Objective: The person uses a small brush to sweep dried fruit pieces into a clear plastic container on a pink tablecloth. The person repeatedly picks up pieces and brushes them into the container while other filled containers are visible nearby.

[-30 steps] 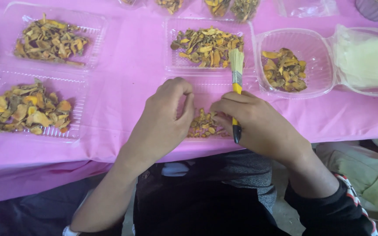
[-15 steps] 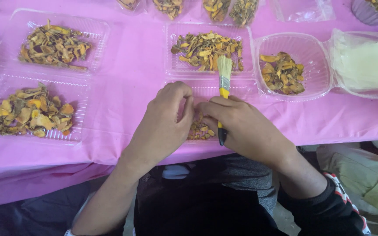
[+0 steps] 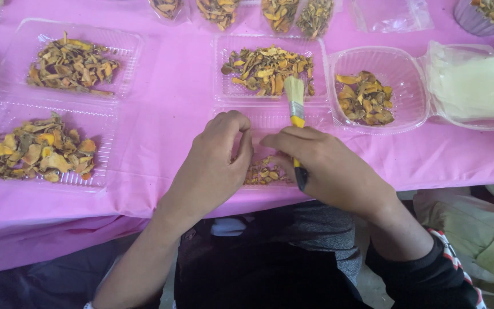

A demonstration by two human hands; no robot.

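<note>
My right hand (image 3: 330, 169) is shut on a small paintbrush (image 3: 295, 103) with a yellow ferrule, pale bristles pointing away from me and a dark handle end poking out below the hand. My left hand (image 3: 215, 163) curls beside it, fingertips pinched over a clear hinged plastic tray (image 3: 270, 117) at the table's front edge. Dried yellow-orange slices (image 3: 261, 171) lie in the near half of that tray, partly hidden by both hands. The tray's far half (image 3: 267, 68) holds a heap of the same slices.
A pink cloth (image 3: 167, 114) covers the table. Two clear trays of slices (image 3: 70, 63) (image 3: 35, 154) lie at the left. A clear bowl-shaped container (image 3: 367, 97) with slices sits at the right, beside a container of pale material (image 3: 475, 86). Several bags of slices line the far edge.
Both hands have shifted slightly left in view and stayed together over the near tray. The brush is still held upright in the right hand.
</note>
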